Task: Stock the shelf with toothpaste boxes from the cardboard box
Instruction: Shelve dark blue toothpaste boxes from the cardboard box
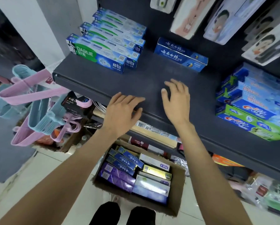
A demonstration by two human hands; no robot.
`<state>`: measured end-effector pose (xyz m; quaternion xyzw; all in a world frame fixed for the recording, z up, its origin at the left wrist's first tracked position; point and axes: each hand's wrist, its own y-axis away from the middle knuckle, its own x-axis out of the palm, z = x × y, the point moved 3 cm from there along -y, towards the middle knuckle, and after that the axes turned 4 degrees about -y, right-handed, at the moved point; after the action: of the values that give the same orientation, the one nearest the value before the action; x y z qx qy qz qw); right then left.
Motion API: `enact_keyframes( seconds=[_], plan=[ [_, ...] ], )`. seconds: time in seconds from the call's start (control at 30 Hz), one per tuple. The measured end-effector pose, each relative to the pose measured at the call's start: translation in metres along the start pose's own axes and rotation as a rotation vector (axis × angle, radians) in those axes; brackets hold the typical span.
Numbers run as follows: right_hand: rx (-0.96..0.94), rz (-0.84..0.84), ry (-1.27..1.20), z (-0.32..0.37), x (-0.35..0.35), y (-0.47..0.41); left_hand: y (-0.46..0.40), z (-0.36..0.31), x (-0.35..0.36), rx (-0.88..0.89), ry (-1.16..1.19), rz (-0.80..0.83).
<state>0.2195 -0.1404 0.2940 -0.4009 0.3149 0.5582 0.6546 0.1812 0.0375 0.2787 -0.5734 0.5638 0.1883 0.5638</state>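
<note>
Facing the dark shelf (103, 78), I have both hands over its bare front part and neither holds anything. My left hand (123, 112) lies with loosely spread fingers at the front edge; my right hand (176, 101) hovers further in, fingers relaxed and apart. Below, on the tiled floor between my feet and the rack, sits one cardboard box (176, 192), packed with toothpaste boxes (136, 176); I can count about ten, blue, purple, white and one yellow. On the shelf's left stands a stack of green-and-blue toothpaste cartons (103, 44), at least six. To the right is a pile of blue and green cartons (253, 111), too jumbled to count. At the back lies one lone dark blue carton (180, 54), well apart from both stacks.
</note>
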Motion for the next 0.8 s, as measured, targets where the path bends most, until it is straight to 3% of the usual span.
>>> enact_keyframes(
  seconds=[0.13, 0.27, 0.4, 0.5, 0.57, 0.7, 0.8],
  plan=[
    [-0.052, -0.100, -0.194, 0.013, -0.015, 0.118, 0.054, -0.009, -0.016, -0.073, 0.186, -0.191],
    [0.012, 0.083, -0.171, -0.016, 0.003, 0.188, 0.111, -0.006, 0.006, -0.128, 0.253, -0.098],
    [-0.017, 0.254, -0.091, -0.056, 0.026, 0.203, 0.138, 0.005, 0.044, -0.210, 0.270, 0.192],
    [0.050, 0.475, 0.010, -0.094, 0.062, 0.213, 0.169, 0.017, 0.094, -0.320, 0.235, 0.745],
    [0.138, 0.687, 0.063, -0.124, 0.101, 0.227, 0.197, 0.021, 0.124, -0.444, 0.232, 1.006],
    [0.203, 0.892, 0.165, -0.176, 0.175, 0.261, 0.242, 0.026, 0.176, -0.474, 0.153, 1.012],
    [0.210, 0.944, 0.223, -0.207, 0.217, 0.284, 0.270, 0.030, 0.214, -0.330, -0.010, 1.079]
  ],
)
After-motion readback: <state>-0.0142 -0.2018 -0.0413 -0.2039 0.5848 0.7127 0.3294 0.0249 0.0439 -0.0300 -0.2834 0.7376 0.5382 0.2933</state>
